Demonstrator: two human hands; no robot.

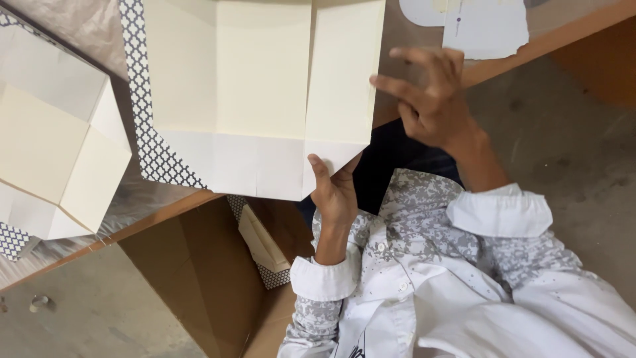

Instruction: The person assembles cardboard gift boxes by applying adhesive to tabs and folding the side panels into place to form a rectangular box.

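While the left hand pinches the cream sheet (its corner), the right hand hovers open.

A workbench above a bare concrete floor, in soft even light.

The wooden-edged worktable runs slantwise across the view, its top covered with a wrinkled, shiny plastic sheet. Under it stands a brown cardboard panel, leaning beside the table's edge. The grey concrete floor is stained and scuffed, with a small pale scrap lying on it at the lower left. No hard shadows fall anywhere; the light is diffuse.
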